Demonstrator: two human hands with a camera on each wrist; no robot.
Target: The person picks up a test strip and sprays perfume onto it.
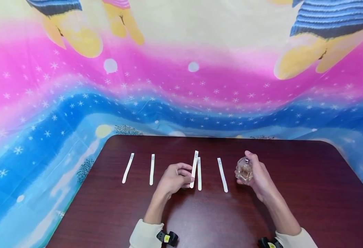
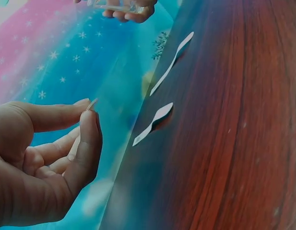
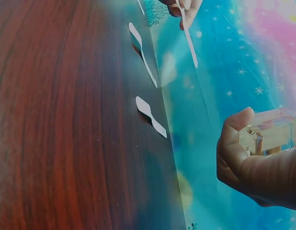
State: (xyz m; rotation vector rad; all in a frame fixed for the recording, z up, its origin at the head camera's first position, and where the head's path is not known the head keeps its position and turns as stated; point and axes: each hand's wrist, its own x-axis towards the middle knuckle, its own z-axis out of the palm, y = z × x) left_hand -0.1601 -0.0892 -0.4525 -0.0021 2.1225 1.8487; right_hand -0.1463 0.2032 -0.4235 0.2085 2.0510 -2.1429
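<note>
My left hand (image 1: 175, 179) pinches a white perfume test strip (image 1: 194, 169) by its lower end, its printed end pointing up and away. In the left wrist view, thumb and fingertip meet on the edge of this strip (image 2: 92, 104). A clear faceted glass perfume bottle (image 1: 244, 170) with pale yellow liquid is gripped in my right hand (image 1: 260, 179), the thumb on its top. The bottle is raised, to the right of the held strip and apart from it. Just right of the held strip lies another test strip (image 1: 199, 175) on the table.
More white test strips lie spaced out in a row: one at far left (image 1: 128, 168), a second strip (image 1: 152, 169) near the left hand, another strip (image 1: 222, 175) toward the bottle. The dark wooden table (image 1: 200, 220) ends against a colourful printed cloth (image 1: 181, 86).
</note>
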